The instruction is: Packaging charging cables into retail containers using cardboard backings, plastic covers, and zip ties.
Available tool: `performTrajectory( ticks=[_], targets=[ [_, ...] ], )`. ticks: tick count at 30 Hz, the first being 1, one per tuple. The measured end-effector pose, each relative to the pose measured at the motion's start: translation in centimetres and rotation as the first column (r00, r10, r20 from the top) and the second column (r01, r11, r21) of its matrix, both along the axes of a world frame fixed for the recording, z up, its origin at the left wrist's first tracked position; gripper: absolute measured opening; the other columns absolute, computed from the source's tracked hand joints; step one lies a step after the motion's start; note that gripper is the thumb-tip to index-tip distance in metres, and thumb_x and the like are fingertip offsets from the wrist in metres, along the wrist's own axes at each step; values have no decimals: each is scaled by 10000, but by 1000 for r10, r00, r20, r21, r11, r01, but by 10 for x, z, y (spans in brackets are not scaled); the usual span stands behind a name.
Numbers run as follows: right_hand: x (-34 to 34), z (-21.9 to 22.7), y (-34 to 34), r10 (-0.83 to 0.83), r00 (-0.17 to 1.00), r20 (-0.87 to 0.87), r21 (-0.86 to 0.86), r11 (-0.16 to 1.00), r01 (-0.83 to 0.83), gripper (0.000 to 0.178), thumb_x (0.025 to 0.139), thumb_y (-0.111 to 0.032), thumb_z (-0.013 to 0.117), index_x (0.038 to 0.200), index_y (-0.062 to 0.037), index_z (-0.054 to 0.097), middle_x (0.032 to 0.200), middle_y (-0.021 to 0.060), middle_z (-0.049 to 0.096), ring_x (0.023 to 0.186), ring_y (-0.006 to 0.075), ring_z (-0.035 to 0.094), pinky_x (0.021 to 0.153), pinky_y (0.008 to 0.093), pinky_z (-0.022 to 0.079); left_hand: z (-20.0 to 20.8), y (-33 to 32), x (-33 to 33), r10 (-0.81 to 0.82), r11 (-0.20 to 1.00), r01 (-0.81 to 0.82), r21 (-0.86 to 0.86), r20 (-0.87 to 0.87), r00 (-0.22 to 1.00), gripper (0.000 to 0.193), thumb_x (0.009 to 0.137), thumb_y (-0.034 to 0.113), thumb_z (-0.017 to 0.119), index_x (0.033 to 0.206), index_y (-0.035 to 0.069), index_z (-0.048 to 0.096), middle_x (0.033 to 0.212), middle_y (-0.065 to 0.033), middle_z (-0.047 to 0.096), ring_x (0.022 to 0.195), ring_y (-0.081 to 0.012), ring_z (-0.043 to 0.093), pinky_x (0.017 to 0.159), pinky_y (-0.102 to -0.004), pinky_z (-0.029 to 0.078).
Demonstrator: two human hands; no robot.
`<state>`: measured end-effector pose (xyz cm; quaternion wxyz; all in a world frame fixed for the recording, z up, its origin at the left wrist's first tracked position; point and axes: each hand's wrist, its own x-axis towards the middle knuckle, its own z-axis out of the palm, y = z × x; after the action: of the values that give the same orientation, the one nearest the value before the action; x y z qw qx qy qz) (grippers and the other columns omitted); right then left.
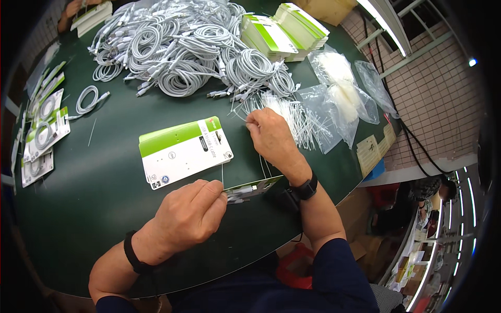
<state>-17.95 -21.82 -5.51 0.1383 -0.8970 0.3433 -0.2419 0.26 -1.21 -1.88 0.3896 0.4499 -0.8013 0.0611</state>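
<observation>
My left hand point(190, 214) is closed on a green-and-white packaging card point(263, 183), held nearly edge-on over the table's near side. A light cable connector point(241, 193) shows against that card, and thin white ties stick up from it. My right hand point(271, 136) is pinched at the left edge of a heap of thin white cable ties point(302, 122). A fine white strand shows at its fingertips, apparently a tie. Beyond my left hand lies a stack of flat green-and-white cards point(185, 151).
A large pile of coiled grey-white cables point(177, 47) covers the table's far side. More card stacks point(284, 31) stand right of it, above clear plastic bags point(339, 83). Cards with cables point(46, 133) and a loose coiled cable point(87, 100) lie left. Another person's hand point(73, 8) shows far left.
</observation>
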Motion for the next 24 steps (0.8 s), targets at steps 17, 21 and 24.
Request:
performTrajectory(
  ticks=[17, 21, 24],
  targets=[
    [-13, 13, -9, -48, 948, 315, 179, 984, -9, 134, 949, -94, 695, 930, 39, 691, 773, 150, 710, 700, 257, 715, 664, 362, 558, 7, -6, -12, -16, 999, 17, 43, -11, 1000, 199, 728, -59, 761, 894, -27, 656, 933, -109, 669, 726, -229, 674, 602, -331, 554],
    [-13, 16, -6, -115, 921, 372, 271, 962, 10, 166, 989, -108, 659, 916, 41, 659, 743, 125, 694, 647, 219, 696, 627, 333, 547, 7, -4, -12, -1, 999, 3, 50, -26, 1000, 214, 717, -70, 771, 896, -18, 665, 926, -109, 682, 724, -242, 684, 600, -334, 560],
    [-15, 16, -9, -96, 916, 388, 232, 973, 3, 156, 994, -101, 649, 921, 36, 656, 735, 119, 687, 600, 201, 670, 585, 317, 533, 6, -4, -9, 2, 998, 1, 69, -43, 999, 245, 693, -85, 789, 896, -9, 674, 931, -115, 700, 722, -263, 696, 599, -343, 567]
  ],
)
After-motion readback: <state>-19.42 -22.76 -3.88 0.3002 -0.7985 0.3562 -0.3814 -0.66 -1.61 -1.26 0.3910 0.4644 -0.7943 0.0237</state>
